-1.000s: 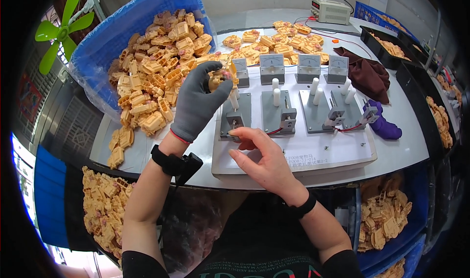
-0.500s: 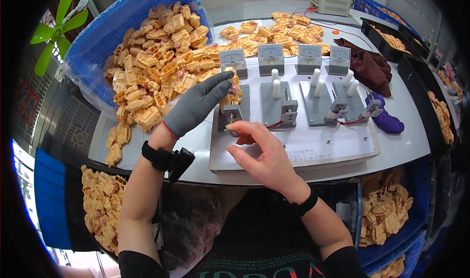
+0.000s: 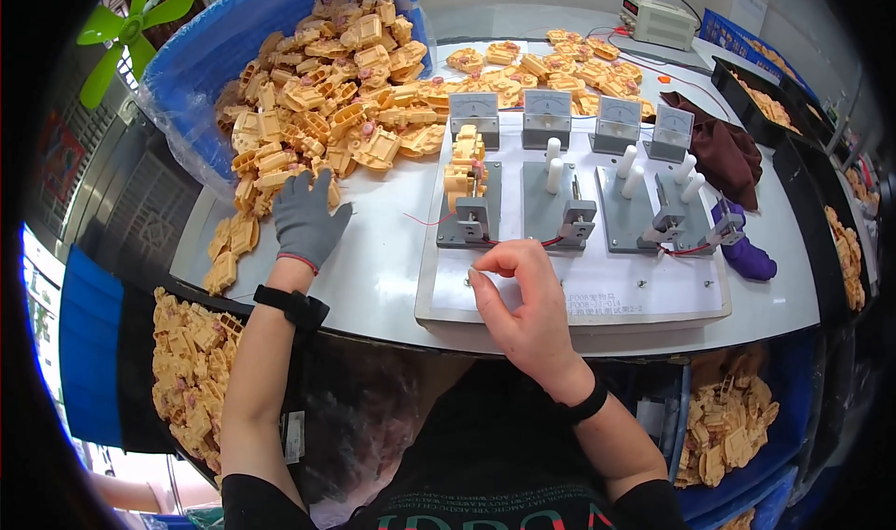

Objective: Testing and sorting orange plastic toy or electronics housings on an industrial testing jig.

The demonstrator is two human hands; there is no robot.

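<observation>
My left hand (image 3: 306,217), in a grey glove, lies with fingers spread at the near edge of a big pile of yellow plastic parts (image 3: 327,110) and holds nothing. My bare right hand (image 3: 525,301) rests on the white test board (image 3: 597,297), fingers curled, fingertips together just in front of the leftmost grey fixture (image 3: 471,215). What is under the fingertips is too small to make out. A yellow part (image 3: 464,168) stands clamped on that fixture, with a thin red wire (image 3: 425,220) trailing to its left. The two fixtures (image 3: 560,208) to the right carry only white pegs.
Several small meters (image 3: 547,112) line the back of the board. More yellow parts (image 3: 560,68), a maroon cloth (image 3: 719,147), a purple object (image 3: 747,255), black trays (image 3: 770,105) and a power supply (image 3: 658,19) lie beyond. Bins of parts (image 3: 191,371) sit below the table; a green fan (image 3: 131,31) stands far left.
My left hand left the first fixture and swung left to the pile's near edge. A yellow part now stands on that fixture. My right hand stayed in front of it.
</observation>
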